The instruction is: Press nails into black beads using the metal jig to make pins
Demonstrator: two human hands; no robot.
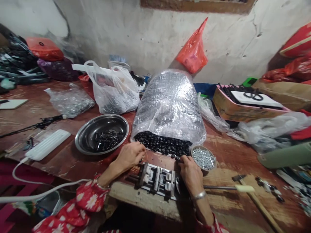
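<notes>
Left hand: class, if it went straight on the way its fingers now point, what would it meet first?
Likely the heap of small black pieces, close before the left hand; depth is unclear.

Left hand [130, 156], right hand [191, 174] — metal jig [157, 180]

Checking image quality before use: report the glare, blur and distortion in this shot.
Head view: glare streaks the clear plastic bag and shines on the steel bowl; the wide lens bows the wooden bench edge; the frame's right edge looks soft.
</notes>
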